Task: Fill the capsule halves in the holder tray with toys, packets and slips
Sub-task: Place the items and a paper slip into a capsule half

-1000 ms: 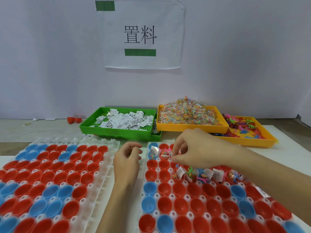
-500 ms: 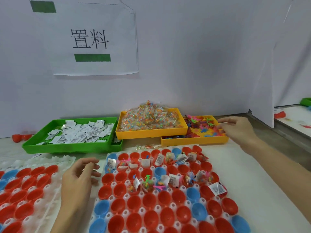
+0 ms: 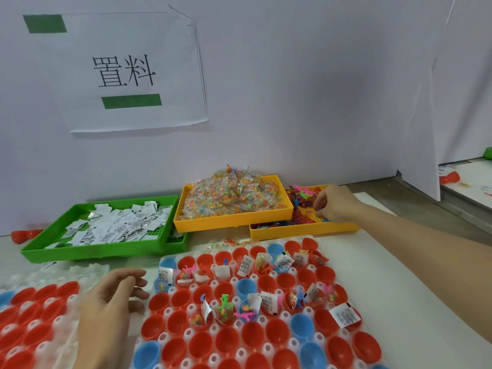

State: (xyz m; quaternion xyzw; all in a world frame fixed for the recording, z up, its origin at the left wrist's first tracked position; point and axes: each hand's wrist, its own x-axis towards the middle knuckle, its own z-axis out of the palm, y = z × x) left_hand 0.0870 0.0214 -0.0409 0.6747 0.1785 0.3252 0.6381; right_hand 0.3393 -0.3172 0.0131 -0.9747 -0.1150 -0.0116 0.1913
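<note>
Red and blue capsule halves (image 3: 170, 324) sit open side up in the clear holder tray (image 3: 262, 312) on the white worktop (image 3: 415, 302); halves in its 2 far rows and part of the next hold printed slips (image 3: 245, 265), bead packets (image 3: 262, 261) and small plastic toys (image 3: 225, 302), the nearer rows hold nothing. Right hand (image 3: 334, 205) reaches into the far-right yellow bin of toys (image 3: 306, 227), fingers (image 3: 318, 202) curled down among the pieces; whether they hold one cannot be told. Left hand (image 3: 109, 302) rests at the holder tray's left edge, fingers (image 3: 135, 282) relaxed and slightly spread, holding nothing. Second holder tray (image 3: 34, 323) of red and blue halves lies to the left. Behind: green bin of slips (image 3: 106, 249), yellow bin heaped with packets (image 3: 231, 219), the latter overlapping the toy bin. White paper sign (image 3: 125, 73) with black characters and 2 green bars hangs on the wall
</note>
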